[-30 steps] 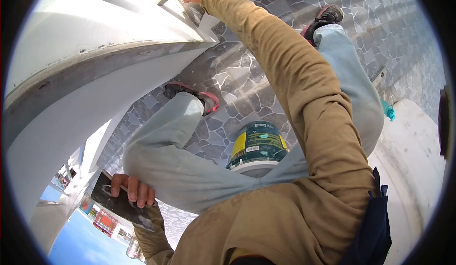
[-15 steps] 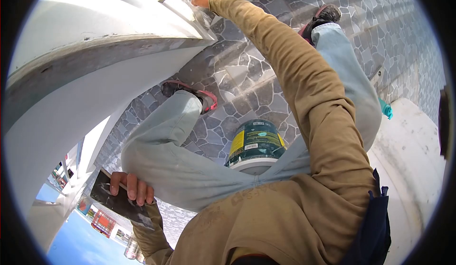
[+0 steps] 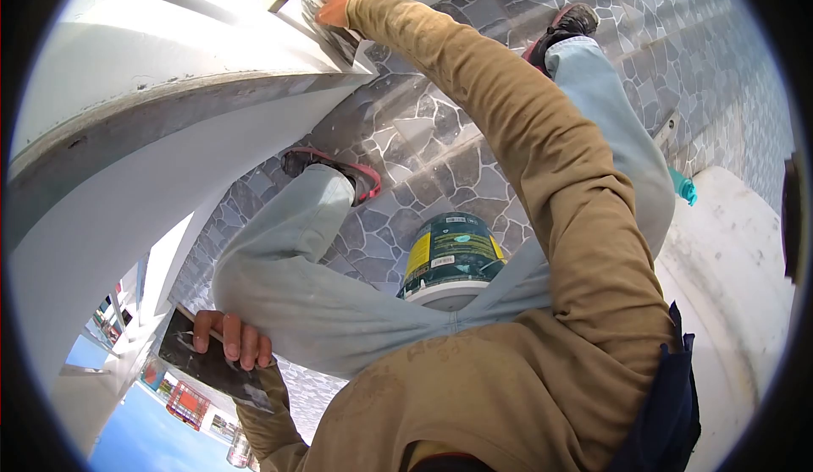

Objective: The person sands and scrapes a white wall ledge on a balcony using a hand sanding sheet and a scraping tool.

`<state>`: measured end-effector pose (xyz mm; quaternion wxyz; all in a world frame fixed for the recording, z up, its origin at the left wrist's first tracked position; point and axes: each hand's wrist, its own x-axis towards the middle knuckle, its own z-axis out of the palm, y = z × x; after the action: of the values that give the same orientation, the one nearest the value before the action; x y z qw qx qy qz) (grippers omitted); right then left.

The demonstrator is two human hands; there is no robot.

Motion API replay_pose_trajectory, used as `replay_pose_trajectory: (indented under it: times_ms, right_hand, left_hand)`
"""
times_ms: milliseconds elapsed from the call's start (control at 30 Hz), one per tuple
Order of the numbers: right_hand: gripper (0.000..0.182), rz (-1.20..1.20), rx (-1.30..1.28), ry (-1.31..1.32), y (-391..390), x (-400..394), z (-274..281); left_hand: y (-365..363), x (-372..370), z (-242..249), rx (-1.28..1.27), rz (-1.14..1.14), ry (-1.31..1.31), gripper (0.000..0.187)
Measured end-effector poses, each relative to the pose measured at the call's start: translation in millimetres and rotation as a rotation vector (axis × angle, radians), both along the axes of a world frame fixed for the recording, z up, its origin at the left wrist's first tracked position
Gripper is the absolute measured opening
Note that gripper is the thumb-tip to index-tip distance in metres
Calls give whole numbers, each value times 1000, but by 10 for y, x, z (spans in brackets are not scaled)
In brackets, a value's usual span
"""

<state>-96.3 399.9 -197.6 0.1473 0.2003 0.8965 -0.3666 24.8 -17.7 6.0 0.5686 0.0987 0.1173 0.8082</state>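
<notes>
Flat metal blade (image 3: pixel 336 40) is positioned at the white ledge (image 3: pixel 182 49), grasped by the right hand (image 3: pixel 339 3). Left hand (image 3: pixel 230 336) grips a dark flat plate (image 3: pixel 203 366) near the left knee (image 3: pixel 241 273).

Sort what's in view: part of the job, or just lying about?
Likely the job:
flat tool in the right hand
white ledge beside it
dark flat plate in the left hand

Apparently lying about:
teal item by the right leg
green bucket between the legs, though its role is unclear
</notes>
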Motion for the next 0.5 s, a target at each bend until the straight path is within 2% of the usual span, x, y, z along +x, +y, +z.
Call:
replay_pose_trajectory:
  times_ms: [33,67,133,267,333,433,500]
  right_hand:
    - [43,76,-29,-31,98,44,-42]
    - [45,24,-171,0,238,102,-123]
    - [47,-272,-233,-513,258,-260,65]
    - [47,-80,5,99,186,-243,-775]
    - [46,-160,-52,21,61,-86,-374]
    - [44,-248,-170,-151,7,-176,-75]
    - [44,-283,-116,-194,-34,-195,-19]
  left_hand:
    - [3,3,9,-3,-5,-2,17]
    - [2,8,23,-14,-2,-10,18]
    - [-6,24,15,-26,5,-16,18]
    - [-42,7,-20,4,3,-3,18]
    - [-43,11,-3,-14,1,4,18]
    - [-41,16,13,-40,4,-5,17]
    - [-29,11,6,-26,0,12,16]
